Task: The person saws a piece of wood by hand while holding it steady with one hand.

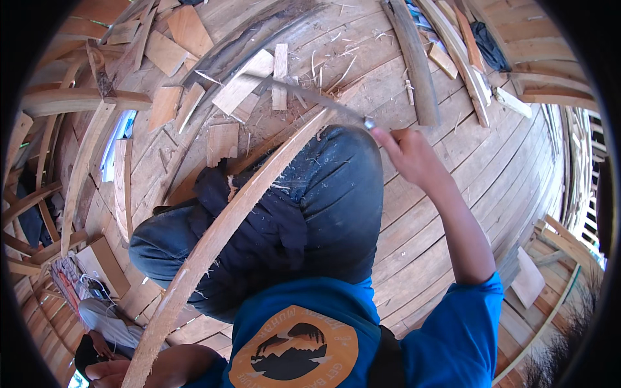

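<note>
My right hand (pixel 409 154) is wrapped round the handle of a long knife (pixel 314 97), its thumb along the handle near a shiny metal collar. The thin blade points left, by the far end of a long, curved wooden strip (pixel 223 229); whether they touch I cannot tell. This strip slants from my raised knee down to the lower left, its edges rough with fine splinters. At its near end my left hand (pixel 107 372) grips it, partly hidden behind the wood. A dark cloth (pixel 259 223) lies over my lap, under the strip, with shavings on my trousers.
Flat wood offcuts (pixel 246 81) and shavings litter the plank floor (pixel 420 239) ahead. A rounded log (pixel 414 64) and long boards (pixel 459 58) lie at the far right. Wooden framing (pixel 84 174) stands on the left. Another person in grey trousers (pixel 113 320) sits at the lower left.
</note>
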### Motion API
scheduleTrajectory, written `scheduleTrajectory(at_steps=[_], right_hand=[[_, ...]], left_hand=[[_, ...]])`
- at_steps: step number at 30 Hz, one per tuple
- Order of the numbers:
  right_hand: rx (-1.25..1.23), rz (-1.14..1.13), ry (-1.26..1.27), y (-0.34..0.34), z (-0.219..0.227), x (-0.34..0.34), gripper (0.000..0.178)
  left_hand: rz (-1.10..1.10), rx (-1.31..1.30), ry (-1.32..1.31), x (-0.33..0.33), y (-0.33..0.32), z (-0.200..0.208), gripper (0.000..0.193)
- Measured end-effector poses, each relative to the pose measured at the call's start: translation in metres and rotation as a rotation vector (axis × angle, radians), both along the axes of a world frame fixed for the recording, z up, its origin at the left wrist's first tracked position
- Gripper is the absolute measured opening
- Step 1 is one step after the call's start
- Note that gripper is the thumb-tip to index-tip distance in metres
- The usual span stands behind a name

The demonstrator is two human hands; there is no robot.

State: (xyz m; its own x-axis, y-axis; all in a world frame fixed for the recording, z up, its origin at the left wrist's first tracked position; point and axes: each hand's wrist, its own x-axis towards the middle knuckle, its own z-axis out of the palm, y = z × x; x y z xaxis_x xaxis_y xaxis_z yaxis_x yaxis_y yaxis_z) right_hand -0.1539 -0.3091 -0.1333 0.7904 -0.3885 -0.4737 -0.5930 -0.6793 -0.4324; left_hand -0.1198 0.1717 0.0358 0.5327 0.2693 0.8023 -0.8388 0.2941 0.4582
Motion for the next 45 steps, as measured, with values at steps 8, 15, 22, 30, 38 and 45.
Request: scheduleTrajectory(at_steps=[8, 15, 22, 30, 38, 45], right_hand=[[-0.399, 0.084, -0.147, -0.007, -0.02, -0.001, 0.071], [-0.637, 0.21, -0.186, -0.015, -0.023, 0.003, 0.067], [-0.361, 0.125, -0.15, -0.038, 0.02, 0.016, 0.076], [0.006, 0.046, 0.007, -0.012, 0.001, 0.013, 0.082], [-0.034, 0.099, -0.023, 0.014, 0.007, 0.029, 0.085], [-0.009, 0.166, -0.176, 0.026, 0.02, 0.023, 0.082]], left_hand=[[0.24, 0.687, 0.21, -0.001, 0.061, 0.013, 0.047], [0.434, 0.458, 0.254, -0.002, 0.047, 0.003, 0.043], [0.431, 0.462, 0.261, -0.005, 0.046, -0.001, 0.042], [0.427, 0.364, 0.244, 0.004, 0.062, 0.007, 0.042], [0.648, 0.207, 0.228, 0.001, 0.027, 0.008, 0.039], [0.688, 0.162, 0.119, 0.008, 0.048, 0.002, 0.041]])
